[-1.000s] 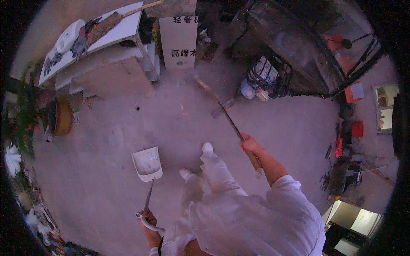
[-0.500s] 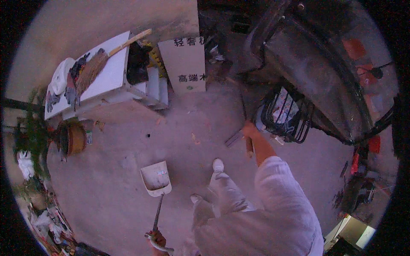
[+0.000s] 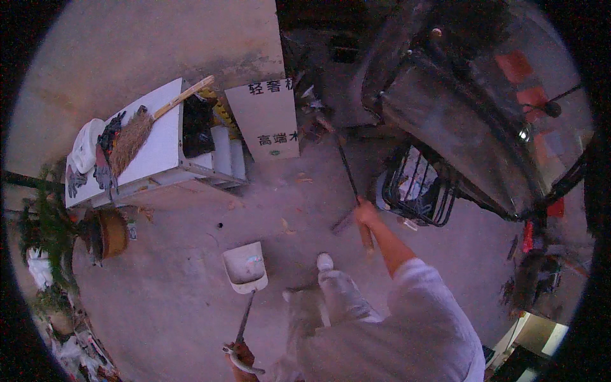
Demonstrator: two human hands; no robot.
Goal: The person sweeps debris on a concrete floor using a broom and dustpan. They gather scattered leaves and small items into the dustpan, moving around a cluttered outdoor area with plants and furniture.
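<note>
My left hand (image 3: pixel 238 356) grips the dustpan's long handle (image 3: pixel 247 315) at its curved top. The white scoop (image 3: pixel 245 267) rests on the concrete floor left of my feet. My right hand (image 3: pixel 364 213) is wrapped round a long pole (image 3: pixel 347 165), dark along most of its length, with a pale wooden part below the hand. The pole's far end reaches toward the dark clutter beside a leaning board (image 3: pixel 261 114); what is on that end is hard to make out. A dark flat bar (image 3: pixel 344 223) shows on the floor behind my right hand.
Left, a white bench (image 3: pixel 159 146) holds gloves, a straw broom (image 3: pixel 133 140) and white plastic. A potted plant (image 3: pixel 105 232) stands below it. Right, a large dark vehicle-like frame (image 3: pixel 458 127) has a wire basket (image 3: pixel 417 184). Clutter lines both sides.
My right arm has swung forward and inward, taking the pole's end farther toward the clutter by the board. My view has shifted, so bench, board and dustpan appear lower in the picture.
</note>
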